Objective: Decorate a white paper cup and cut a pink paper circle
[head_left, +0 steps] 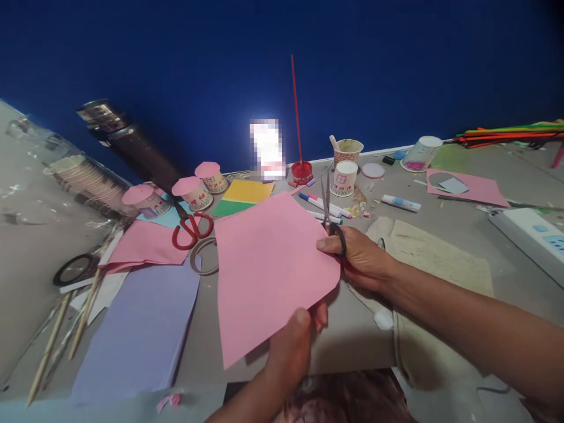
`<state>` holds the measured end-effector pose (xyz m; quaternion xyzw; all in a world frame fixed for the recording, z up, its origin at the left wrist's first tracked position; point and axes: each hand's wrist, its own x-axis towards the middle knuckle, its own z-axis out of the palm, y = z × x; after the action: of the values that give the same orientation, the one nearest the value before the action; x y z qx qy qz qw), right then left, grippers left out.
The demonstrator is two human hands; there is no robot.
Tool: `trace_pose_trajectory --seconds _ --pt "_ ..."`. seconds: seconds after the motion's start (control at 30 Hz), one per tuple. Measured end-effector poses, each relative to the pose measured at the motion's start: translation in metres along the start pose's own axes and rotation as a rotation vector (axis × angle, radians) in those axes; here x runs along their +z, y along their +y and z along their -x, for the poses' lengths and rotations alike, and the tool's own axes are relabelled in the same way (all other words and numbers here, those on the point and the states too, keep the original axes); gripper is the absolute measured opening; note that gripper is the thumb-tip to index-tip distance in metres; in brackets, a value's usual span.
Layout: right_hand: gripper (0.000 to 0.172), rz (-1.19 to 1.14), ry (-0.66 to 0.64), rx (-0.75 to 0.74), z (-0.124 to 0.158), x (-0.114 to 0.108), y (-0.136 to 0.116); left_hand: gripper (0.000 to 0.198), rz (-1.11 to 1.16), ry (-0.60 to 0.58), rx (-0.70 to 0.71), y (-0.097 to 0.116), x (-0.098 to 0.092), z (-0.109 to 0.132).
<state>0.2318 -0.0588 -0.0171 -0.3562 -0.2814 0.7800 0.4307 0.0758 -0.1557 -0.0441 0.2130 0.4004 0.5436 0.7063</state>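
Note:
A large pink sheet of paper [273, 267], with one corner rounded, is raised over the table in front of me. My left hand [293, 341] grips its lower edge, thumb on top and fingers underneath. At its right edge, my right hand [359, 255] has its fingers round the black handles of a pair of scissors [326, 205], and its thumb lies over the paper. The scissor blades point up and away from me. Red-handled scissors [192, 230] and a roll of tape [204, 256] lie left of the sheet.
Purple paper [136, 329] and folded pink paper [143, 244] lie at left, near pink-topped cups [192, 194]. Behind stand a lit phone [268, 150] and a decorated cup [344, 178] beside markers. A beige cloth [445, 258] and a power strip [529, 241] are at right.

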Motion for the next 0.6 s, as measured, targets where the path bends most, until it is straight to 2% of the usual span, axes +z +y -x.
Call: trace_pose_trajectory --seconds 0.07,0.13,0.27,0.4,0.5,0.6 --pt "0.039 0.033 -0.030 0.039 0.001 0.001 0.002 0.052 0.018 0.015 0.066 0.002 0.004 -0.004" --pt "0.041 0.067 -0.041 0.065 0.001 0.001 0.006 0.047 -0.003 0.063 0.109 0.003 0.006 -0.008" --pt "0.046 0.118 -0.075 0.045 -0.004 -0.002 0.008 0.033 -0.002 0.187 0.087 0.008 0.007 -0.015" --pt "0.048 0.203 0.068 -0.057 -0.006 -0.007 0.003 0.042 0.053 0.188 0.076 0.030 0.006 -0.018" --pt "0.057 0.284 0.114 -0.078 0.000 -0.009 0.000 0.041 0.066 0.211 0.217 0.050 0.002 -0.013" --pt "0.064 0.485 -0.021 -0.096 0.011 -0.006 0.000 0.039 0.105 0.235 0.355 0.060 -0.003 -0.009"
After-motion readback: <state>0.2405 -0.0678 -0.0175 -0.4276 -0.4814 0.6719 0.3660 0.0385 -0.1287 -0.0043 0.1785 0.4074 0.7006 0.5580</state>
